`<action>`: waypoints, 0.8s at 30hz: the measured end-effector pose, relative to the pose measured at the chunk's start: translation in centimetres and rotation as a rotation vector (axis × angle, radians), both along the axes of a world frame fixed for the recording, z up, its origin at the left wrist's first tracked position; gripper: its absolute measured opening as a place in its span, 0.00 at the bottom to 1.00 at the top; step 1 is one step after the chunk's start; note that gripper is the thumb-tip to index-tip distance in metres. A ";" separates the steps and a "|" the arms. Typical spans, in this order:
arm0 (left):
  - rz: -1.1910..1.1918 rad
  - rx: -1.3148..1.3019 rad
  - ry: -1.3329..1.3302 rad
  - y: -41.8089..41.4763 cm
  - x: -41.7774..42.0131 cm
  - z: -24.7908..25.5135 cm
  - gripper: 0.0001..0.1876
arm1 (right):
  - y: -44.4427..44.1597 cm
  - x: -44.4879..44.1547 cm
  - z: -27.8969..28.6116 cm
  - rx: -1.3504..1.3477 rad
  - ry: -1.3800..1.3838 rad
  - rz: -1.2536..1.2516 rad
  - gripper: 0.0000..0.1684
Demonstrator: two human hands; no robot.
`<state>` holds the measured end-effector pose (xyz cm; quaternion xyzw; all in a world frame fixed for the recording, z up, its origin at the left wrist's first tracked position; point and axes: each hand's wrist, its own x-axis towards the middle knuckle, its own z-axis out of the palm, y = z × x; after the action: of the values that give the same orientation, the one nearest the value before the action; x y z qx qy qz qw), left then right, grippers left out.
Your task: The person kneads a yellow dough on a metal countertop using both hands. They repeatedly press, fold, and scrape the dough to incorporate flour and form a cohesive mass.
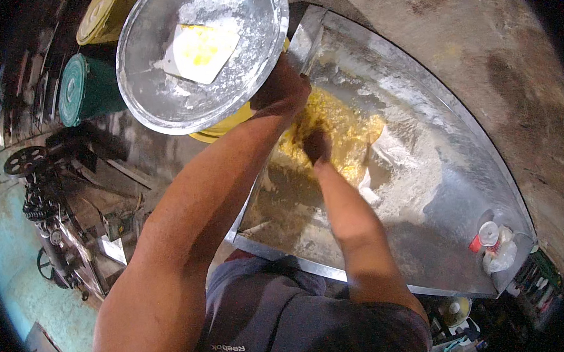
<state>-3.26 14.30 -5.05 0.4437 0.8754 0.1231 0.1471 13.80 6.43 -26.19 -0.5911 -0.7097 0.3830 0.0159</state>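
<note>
At the upper left my left hand [287, 87] is at the rim of a large metal bowl [147, 90], which is tilted and dusted white inside. A whitish flat scraper [205, 52] with yellow residue lies in the bowl. Down in a metal-lined trough [456, 254], my right hand [318, 142] is in a wet yellow mixture [339, 111]; its fingers are blurred and dark, and whether they grip anything is unclear. White flour-like powder [417, 174] is heaped to the right of the yellow mixture, partly touching it.
A yellow lidded bucket [100, 12] and a green lidded bucket [74, 90] stand at the left. Below them is machinery with a flywheel [26, 160]. Plastic bags [500, 257] and a small white round container [488, 233] sit in the trough's right corner.
</note>
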 end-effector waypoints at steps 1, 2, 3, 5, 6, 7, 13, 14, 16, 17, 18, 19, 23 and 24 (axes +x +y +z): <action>0.000 0.000 -0.006 0.2 0.0 -0.4 0.30 | -1.8 -0.4 0.6 0.093 -0.024 0.117 0.32; 0.008 -0.001 -0.005 0.3 -0.4 -0.8 0.30 | -4.1 -0.5 2.2 0.342 -0.021 0.243 0.34; 0.048 -0.079 -0.109 0.5 0.2 1.3 0.30 | -5.6 0.4 3.0 0.477 -0.029 0.303 0.33; 0.093 -0.155 -0.191 0.6 0.5 3.0 0.31 | -7.5 2.0 4.0 0.665 -0.044 0.359 0.32; 0.094 -0.153 -0.176 0.6 0.6 3.4 0.31 | -7.1 3.0 3.3 0.414 0.109 0.157 0.30; 0.090 -0.153 -0.163 0.6 0.8 3.4 0.31 | -6.7 4.2 2.4 0.206 0.258 -0.088 0.29; 0.051 -0.065 -0.036 0.3 1.0 2.5 0.31 | 2.6 2.8 -0.6 -0.618 0.684 -0.771 0.21; 0.054 -0.057 -0.029 0.3 1.0 2.4 0.30 | 3.0 2.3 -0.1 -0.506 0.521 -0.560 0.20; 0.045 -0.019 -0.046 0.2 1.0 2.4 0.30 | 3.1 -0.1 0.6 -0.178 0.054 -0.007 0.18; 0.047 -0.028 -0.081 0.2 1.0 2.5 0.29 | 2.6 -1.7 1.1 0.024 -0.239 0.349 0.18; 0.053 -0.035 -0.112 0.2 0.8 2.6 0.29 | 0.3 -2.8 1.1 0.109 -0.108 0.291 0.20; 0.056 -0.038 -0.146 0.3 0.7 2.8 0.29 | -2.5 -2.7 0.9 0.196 0.020 0.230 0.22; 0.049 -0.022 -0.140 0.4 0.8 2.7 0.28 | -7.9 -0.2 -1.6 0.545 0.185 0.354 0.28; 0.072 -0.069 -0.146 0.3 0.8 3.1 0.28 | -7.4 0.7 -0.6 0.290 0.222 0.313 0.29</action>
<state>-2.45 14.59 -1.91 0.3963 0.8816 0.1301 0.2210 14.53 -0.93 -26.75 -0.4195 -0.8342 0.3376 0.1190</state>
